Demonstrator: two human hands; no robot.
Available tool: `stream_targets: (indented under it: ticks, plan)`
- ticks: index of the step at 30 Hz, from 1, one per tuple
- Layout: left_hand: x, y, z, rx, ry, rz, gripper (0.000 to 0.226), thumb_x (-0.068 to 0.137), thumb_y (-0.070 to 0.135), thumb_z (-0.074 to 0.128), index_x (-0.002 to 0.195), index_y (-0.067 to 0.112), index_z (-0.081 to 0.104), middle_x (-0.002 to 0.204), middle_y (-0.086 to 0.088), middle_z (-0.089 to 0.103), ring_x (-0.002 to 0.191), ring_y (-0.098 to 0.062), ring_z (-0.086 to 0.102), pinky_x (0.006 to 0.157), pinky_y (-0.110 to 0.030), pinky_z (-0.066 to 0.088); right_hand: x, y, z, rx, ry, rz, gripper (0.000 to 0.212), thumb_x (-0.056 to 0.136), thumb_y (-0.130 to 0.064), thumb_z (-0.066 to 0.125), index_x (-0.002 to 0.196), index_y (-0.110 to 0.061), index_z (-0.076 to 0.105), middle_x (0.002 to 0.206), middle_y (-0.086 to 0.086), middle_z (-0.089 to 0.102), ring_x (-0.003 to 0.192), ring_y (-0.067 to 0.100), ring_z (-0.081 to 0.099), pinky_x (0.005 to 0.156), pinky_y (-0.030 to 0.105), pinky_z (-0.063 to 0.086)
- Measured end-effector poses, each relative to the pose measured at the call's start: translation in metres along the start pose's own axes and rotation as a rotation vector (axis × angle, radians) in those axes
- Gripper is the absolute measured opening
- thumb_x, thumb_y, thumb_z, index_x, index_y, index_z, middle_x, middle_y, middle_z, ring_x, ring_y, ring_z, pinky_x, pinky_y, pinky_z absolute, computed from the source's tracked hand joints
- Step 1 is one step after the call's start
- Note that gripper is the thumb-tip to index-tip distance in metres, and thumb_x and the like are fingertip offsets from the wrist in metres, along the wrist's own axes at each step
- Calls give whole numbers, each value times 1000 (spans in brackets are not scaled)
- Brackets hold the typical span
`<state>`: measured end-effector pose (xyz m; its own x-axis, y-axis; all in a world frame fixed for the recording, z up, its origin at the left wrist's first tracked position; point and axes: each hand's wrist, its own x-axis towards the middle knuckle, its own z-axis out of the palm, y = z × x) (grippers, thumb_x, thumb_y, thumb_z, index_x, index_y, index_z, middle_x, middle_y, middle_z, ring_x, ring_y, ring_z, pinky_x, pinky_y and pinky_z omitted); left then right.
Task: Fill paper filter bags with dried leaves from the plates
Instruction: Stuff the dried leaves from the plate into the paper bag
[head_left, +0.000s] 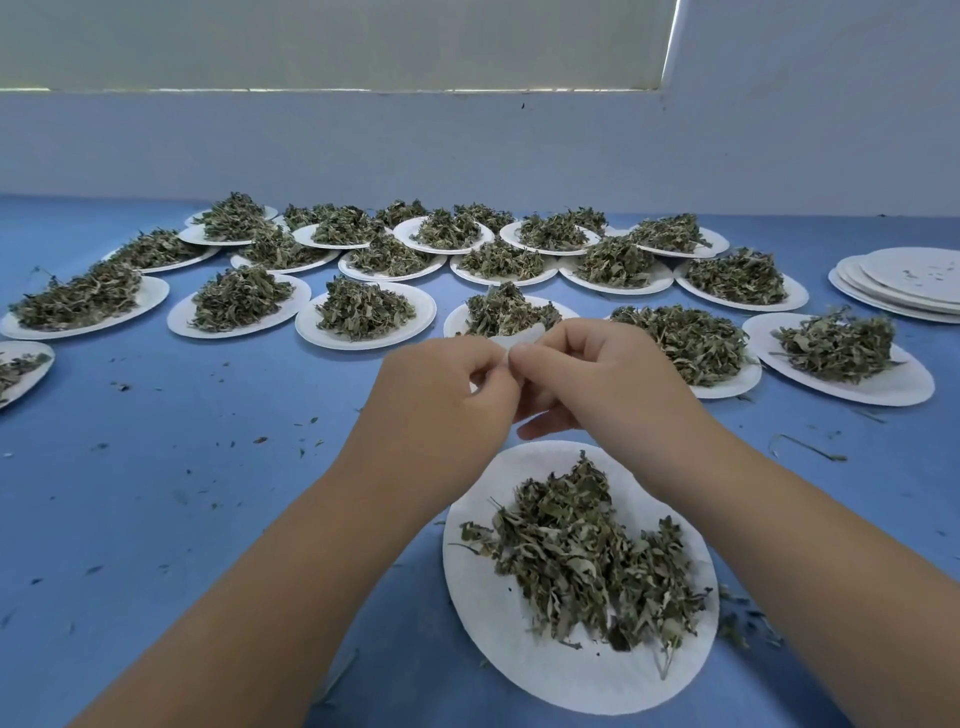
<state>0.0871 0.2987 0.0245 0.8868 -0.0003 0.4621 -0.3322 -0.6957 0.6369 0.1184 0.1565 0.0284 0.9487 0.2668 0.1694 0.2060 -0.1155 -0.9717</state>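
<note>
A small white paper filter bag (519, 339) is held up above the blue table, mostly hidden by my fingers. My left hand (447, 395) pinches its left edge and my right hand (592, 379) pinches its right edge, fingers curled. Just below my hands lies a white paper plate (483, 597) with a loose pile of dried green leaves (582, 556). Whether the bag holds any leaves cannot be seen.
Several white plates heaped with dried leaves, such as the plate (363, 312) ahead on the left, cover the far half of the blue table (182, 467). A stack of empty plates (904, 283) sits at the far right. Leaf crumbs are scattered about. A pale wall rises behind.
</note>
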Motion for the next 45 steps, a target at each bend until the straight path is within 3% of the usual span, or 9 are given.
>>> stream_targets:
  ticks: [7, 12, 18, 24, 30, 33, 37, 39, 45]
  plan:
    - [-2, 1, 2, 9, -15, 50, 28, 91, 16, 54, 69, 3, 64, 59, -7, 54, 50, -7, 38, 47, -15, 28, 1, 1, -3, 53, 19, 85, 19, 79, -6, 65, 82, 12, 62, 61, 10, 65, 58, 23, 64, 65, 36, 60]
    - [-3, 0, 4, 31, -34, 55, 27, 91, 17, 55, 73, 0, 66, 64, -14, 58, 62, -20, 43, 50, -25, 29, 1, 1, -4, 34, 8, 116, 8, 78, -2, 65, 77, 6, 66, 65, 15, 69, 58, 24, 66, 65, 37, 61]
    - [-1, 0, 4, 35, 28, -74, 22, 88, 17, 54, 69, 7, 62, 64, -9, 58, 48, -10, 37, 44, -22, 32, 2, 1, -3, -129, 68, 9, 9, 76, 4, 63, 75, -4, 59, 55, 4, 65, 57, 22, 70, 60, 35, 61]
    - [0, -3, -4, 112, -35, -187, 13, 78, 25, 62, 69, 25, 54, 72, 6, 57, 49, 0, 46, 43, -16, 30, 3, 1, 1, -194, 49, 0, 22, 75, 3, 61, 93, -5, 53, 88, 26, 65, 61, 24, 70, 68, 48, 60]
    - [2, -9, -12, 235, 72, -278, 10, 88, 21, 48, 79, 19, 45, 69, -2, 52, 51, -16, 46, 42, -26, 33, 0, 3, 1, -323, -39, -15, 25, 76, -5, 60, 93, -20, 49, 63, 1, 57, 62, 18, 70, 66, 52, 57]
    - [4, -8, -18, 211, 89, -255, 8, 92, 21, 47, 84, 20, 45, 71, -4, 55, 55, -19, 50, 43, -31, 42, -2, 3, 3, -331, -57, -16, 23, 78, -10, 58, 94, -22, 48, 59, -5, 56, 61, 16, 69, 66, 51, 55]
    - [-1, 1, -16, 176, 11, -123, 11, 94, 22, 49, 84, 20, 44, 63, -2, 52, 52, -20, 47, 45, -32, 38, -2, 1, 8, -296, -45, 38, 18, 82, -22, 54, 99, -25, 52, 74, 2, 69, 58, 13, 69, 68, 48, 58]
    - [-5, 7, -13, 179, 13, -78, 11, 94, 22, 47, 85, 19, 42, 60, -1, 50, 54, -22, 48, 49, -38, 42, -2, 0, 8, -292, -24, 43, 17, 84, -21, 53, 101, -23, 54, 70, 2, 71, 57, 15, 69, 68, 45, 58]
    - [-9, 16, -17, 323, 202, -110, 10, 88, 30, 38, 89, 20, 37, 56, 2, 47, 49, -17, 44, 45, -29, 24, -3, 0, 10, -198, -110, 96, 25, 85, -4, 49, 107, -16, 53, 63, 4, 71, 56, 17, 68, 54, 31, 55]
